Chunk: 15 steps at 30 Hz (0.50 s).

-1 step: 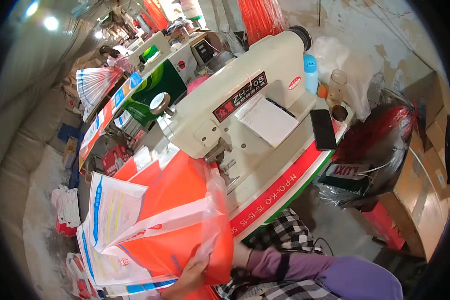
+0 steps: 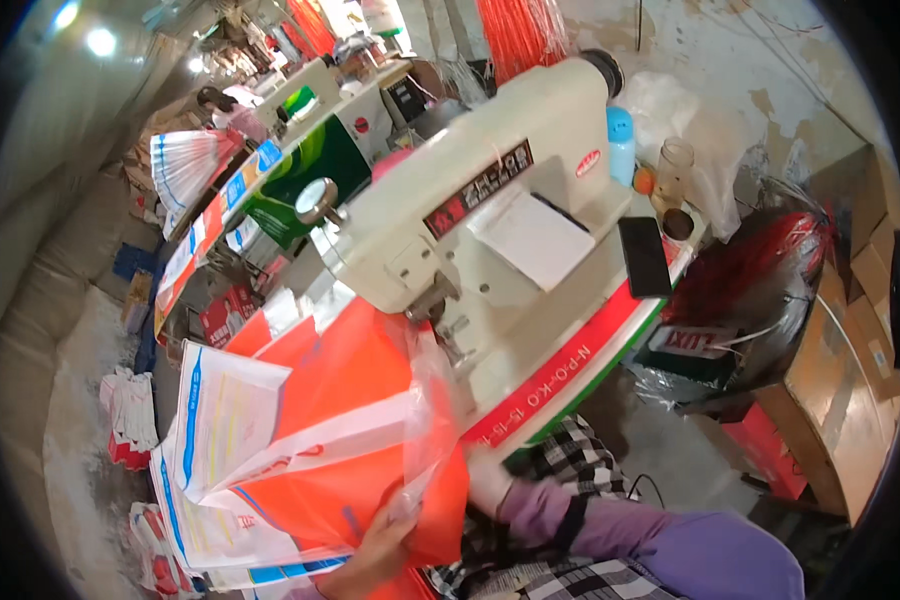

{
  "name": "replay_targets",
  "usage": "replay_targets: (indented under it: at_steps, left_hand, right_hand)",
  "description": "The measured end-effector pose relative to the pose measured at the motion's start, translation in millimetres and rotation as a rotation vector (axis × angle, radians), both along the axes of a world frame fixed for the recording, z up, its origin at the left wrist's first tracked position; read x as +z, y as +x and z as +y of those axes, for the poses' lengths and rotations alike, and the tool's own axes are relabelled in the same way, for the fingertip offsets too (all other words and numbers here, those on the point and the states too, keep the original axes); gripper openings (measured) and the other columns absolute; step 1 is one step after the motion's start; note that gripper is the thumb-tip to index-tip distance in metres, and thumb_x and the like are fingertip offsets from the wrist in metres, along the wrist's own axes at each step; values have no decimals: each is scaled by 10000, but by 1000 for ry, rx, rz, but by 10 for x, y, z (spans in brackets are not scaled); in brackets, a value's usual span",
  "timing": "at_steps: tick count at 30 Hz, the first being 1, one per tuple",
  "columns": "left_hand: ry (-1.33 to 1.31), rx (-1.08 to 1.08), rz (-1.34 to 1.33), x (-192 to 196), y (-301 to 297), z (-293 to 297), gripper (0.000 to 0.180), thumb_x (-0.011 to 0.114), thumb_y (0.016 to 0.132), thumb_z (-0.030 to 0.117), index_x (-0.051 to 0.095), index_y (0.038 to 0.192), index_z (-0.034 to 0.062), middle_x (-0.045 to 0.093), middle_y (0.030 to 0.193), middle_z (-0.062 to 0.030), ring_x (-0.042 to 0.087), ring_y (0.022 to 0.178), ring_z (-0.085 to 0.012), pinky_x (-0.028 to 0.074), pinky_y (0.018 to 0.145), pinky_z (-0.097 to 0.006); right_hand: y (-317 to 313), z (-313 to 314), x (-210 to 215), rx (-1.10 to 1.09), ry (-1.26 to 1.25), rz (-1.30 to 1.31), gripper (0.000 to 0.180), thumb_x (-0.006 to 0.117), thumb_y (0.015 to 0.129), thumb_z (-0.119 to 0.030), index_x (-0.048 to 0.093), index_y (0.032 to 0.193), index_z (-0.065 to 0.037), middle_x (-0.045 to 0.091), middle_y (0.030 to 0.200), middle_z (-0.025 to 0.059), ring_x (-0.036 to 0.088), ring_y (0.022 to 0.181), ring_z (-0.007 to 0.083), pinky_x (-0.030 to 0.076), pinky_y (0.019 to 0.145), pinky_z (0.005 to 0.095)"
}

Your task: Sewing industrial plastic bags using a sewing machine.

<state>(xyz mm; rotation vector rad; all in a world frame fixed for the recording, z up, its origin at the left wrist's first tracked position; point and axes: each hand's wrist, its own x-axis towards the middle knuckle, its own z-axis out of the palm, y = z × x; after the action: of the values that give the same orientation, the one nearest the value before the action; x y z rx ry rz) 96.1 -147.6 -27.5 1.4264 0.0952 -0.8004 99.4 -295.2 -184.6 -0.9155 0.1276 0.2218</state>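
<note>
An orange and white printed woven sack (image 2: 360, 360) with a clear plastic liner (image 2: 432, 400) along its right side spreads from the sewing machine's needle area down to my lap. My left hand (image 2: 385, 535) is closed on the sack's lower edge, thumb on top. Right of the sack's lower right edge is my right hand (image 2: 488, 482), smeared by motion, its fingers not readable. The cream sewing machine (image 2: 380, 235) stands over the sack's top end, where its presser foot and needle area meet the orange material.
On the machine table lie a white notepad (image 2: 535, 240) and a black phone (image 2: 646, 258). A blue bottle (image 2: 620, 150) and a glass jar (image 2: 674, 170) stand behind. Cardboard boxes (image 2: 830, 380) are at right; another person (image 2: 232, 115) sits far left.
My right hand has come further out beside the sack's lower right edge, moving slightly up and right. My left hand keeps its hold; the view has shifted slightly.
</note>
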Motion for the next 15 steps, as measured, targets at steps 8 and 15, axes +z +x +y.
replay_targets:
  at_steps: [8, 15]
  left_hand:
    - [646, -1108, -1224, 707, 620, -1172, 184, 649, 756, 108, 659, 931, 54, 633, 831, -75, 610, 890, -257, 496, 745, -379]
    - [683, -1546, -1491, 259, 701, -1231, 126, 595, 760, 174, 662, 742, 69, 631, 671, -124, 642, 617, -309, 497, 541, -456]
  right_hand:
    - [57, -596, 839, -559, -283, -408, 657, 617, 900, -175, 322, 1468, -25, 445, 1435, 108, 391, 1353, 263, 293, 1123, 358]
    - [-873, -314, 448, -29, -310, 31, 700, 472, 788, 26, 313, 1468, -28, 614, 1207, 204, 595, 1152, 279, 462, 970, 337]
